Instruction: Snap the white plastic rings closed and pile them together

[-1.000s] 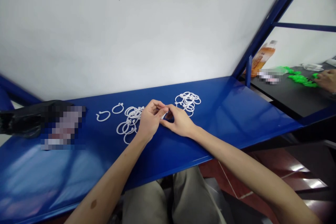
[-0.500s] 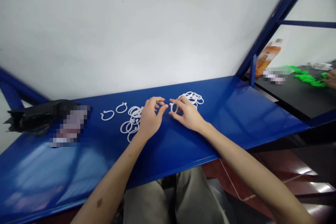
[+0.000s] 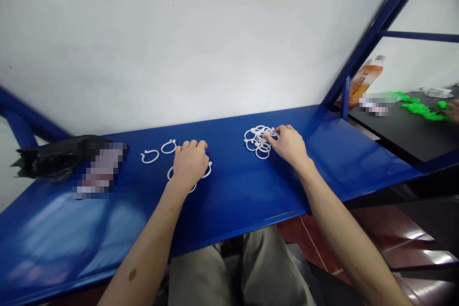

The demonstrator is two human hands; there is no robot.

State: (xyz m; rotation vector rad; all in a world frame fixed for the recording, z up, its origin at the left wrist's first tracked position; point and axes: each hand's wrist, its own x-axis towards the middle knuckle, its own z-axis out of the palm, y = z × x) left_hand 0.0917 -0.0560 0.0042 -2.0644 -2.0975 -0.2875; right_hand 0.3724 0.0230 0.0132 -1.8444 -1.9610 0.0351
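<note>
My left hand (image 3: 190, 162) lies palm down on the left pile of white plastic rings (image 3: 207, 170) on the blue shelf (image 3: 233, 186). Its fingers curl over the pile and hide most of it. My right hand (image 3: 289, 144) reaches the right pile of white rings (image 3: 256, 141), its thumb and fingertips pinched on a ring at the pile's near edge. Two single open rings (image 3: 149, 156) (image 3: 168, 147) lie apart, left of my left hand.
A black bag (image 3: 50, 158) sits at the shelf's left end. A blue slanted post (image 3: 373, 33) borders the right. Beyond it, a black table (image 3: 401, 129) holds an orange bottle (image 3: 366, 79) and green parts (image 3: 419, 107), with another person's hand (image 3: 453, 110) at the edge.
My hands were together over the shelf's middle with a ring between them. They have parted: the left has dropped onto the left pile, the right has carried the ring to the right pile.
</note>
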